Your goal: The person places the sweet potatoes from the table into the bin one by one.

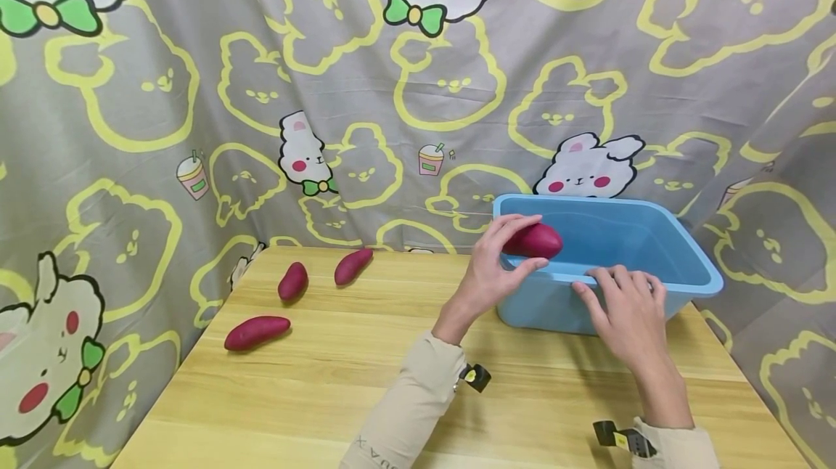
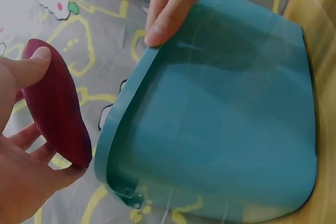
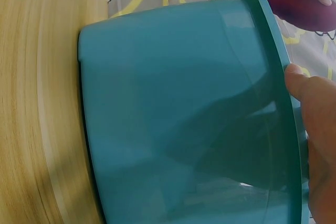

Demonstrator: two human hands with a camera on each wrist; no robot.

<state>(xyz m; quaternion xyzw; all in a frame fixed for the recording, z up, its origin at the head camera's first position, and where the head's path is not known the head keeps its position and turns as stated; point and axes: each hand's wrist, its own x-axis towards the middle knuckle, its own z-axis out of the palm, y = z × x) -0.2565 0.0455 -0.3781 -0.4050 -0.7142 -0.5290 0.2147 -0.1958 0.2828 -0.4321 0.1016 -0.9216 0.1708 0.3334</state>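
A dark red sweet potato (image 1: 541,240) is in my left hand (image 1: 488,263), held between thumb and fingers just above the left end of the blue plastic bin (image 1: 545,303). In the left wrist view the sweet potato (image 2: 58,106) stands apart from the bin's rim (image 2: 118,111). My right hand (image 1: 630,313) grips the bin's near rim, fingers over the edge and thumb on the outer side, as the right wrist view also shows with the thumb (image 3: 295,80). The bin stands upright; part of its floor is hidden behind the near wall.
Three more sweet potatoes lie on the left of the wooden table (image 1: 366,382): one near the back (image 1: 353,266), one beside it (image 1: 293,282), one nearer the front (image 1: 257,332). A patterned grey curtain (image 1: 366,91) hangs behind and along both sides.
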